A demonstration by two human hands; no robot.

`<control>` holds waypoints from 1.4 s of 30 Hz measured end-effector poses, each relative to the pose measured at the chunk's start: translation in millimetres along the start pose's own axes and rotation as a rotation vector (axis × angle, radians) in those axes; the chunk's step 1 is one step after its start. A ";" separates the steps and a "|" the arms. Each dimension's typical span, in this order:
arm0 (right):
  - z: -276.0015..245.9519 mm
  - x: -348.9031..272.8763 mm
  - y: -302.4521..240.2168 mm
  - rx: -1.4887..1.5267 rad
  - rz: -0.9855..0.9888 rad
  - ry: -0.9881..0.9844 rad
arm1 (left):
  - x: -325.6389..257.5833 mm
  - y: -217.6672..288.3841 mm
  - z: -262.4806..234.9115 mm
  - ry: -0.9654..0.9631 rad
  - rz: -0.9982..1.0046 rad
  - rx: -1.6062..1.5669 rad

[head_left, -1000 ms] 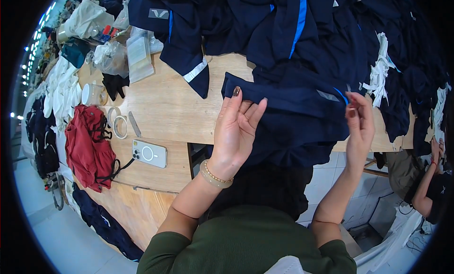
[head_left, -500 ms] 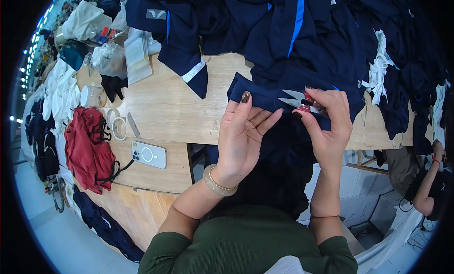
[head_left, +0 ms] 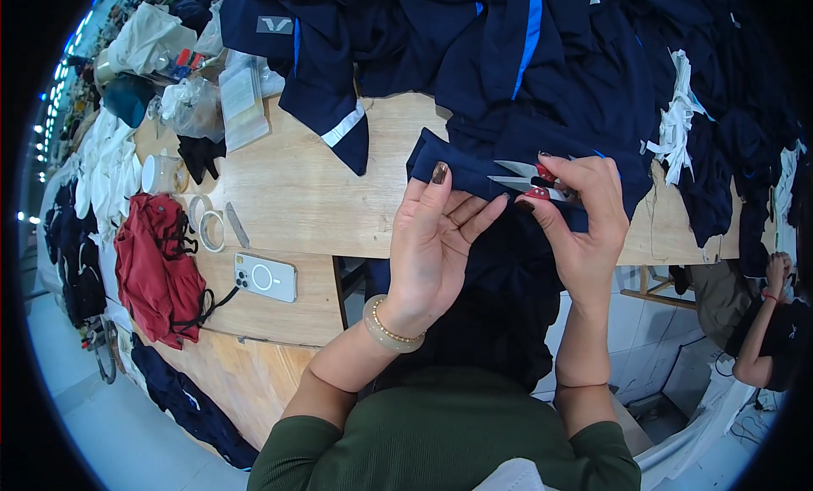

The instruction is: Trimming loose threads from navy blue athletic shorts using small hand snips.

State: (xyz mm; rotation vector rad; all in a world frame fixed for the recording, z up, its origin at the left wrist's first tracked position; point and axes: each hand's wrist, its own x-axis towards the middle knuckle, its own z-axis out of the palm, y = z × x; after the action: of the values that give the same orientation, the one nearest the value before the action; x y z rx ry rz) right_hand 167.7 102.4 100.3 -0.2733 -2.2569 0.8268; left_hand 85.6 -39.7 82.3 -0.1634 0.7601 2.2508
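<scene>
A navy garment (head_left: 508, 165) is held at the near edge of the wooden table (head_left: 296, 195), its folded hem pulled toward the person. The hem is pinched by the left hand (head_left: 436, 245): the thumb is laid on top of the cloth, the other fingers are spread beneath it. A small pair of thread snips (head_left: 527, 179) with red handles is gripped by the right hand (head_left: 584, 220), fingers curled round the handles, blades pointed left along the hem and resting on the fabric just beside the left fingertips.

Change noted: a second ago the right hand was held out to the right, pinching the cloth edge, and no snips could be made out. Half a second ago the snips had been brought to the hem. Now the hands are closer together and the blades are laid flat against the fold. The left hand has shifted only a little and its pinch has been kept. Judged from this, the cloth has been stretched and positioned, and trimming at the hem appears to be in hand; whether a thread is between the blades cannot be told.

Further left on the table, a white phone (head_left: 265, 277), a roll of tape (head_left: 206, 224) and a red cloth (head_left: 157, 267) are seen, well apart from the hands.
</scene>
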 end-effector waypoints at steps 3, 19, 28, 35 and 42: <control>3.9 -6.2 0.9 0.487 0.228 0.031 | 0.8 -0.6 -3.4 0.006 -0.009 0.009; -1.0 -2.9 3.8 0.052 0.028 0.095 | -2.1 2.7 0.9 -0.045 -0.065 -0.082; 1.1 2.0 3.4 -0.029 -0.120 0.076 | -3.3 2.8 3.0 0.004 -0.074 -0.063; -1.4 -2.2 5.5 0.009 0.009 0.117 | -2.7 0.7 2.9 -0.062 0.012 -0.059; 2.9 -0.4 1.4 0.056 0.017 0.101 | -3.4 -2.4 1.0 -0.060 0.040 -0.034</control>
State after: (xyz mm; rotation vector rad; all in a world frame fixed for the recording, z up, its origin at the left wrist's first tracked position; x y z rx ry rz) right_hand 166.0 101.9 97.6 -0.3018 -2.1369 0.8645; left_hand 89.8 -39.9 83.1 -0.0969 0.6989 2.2966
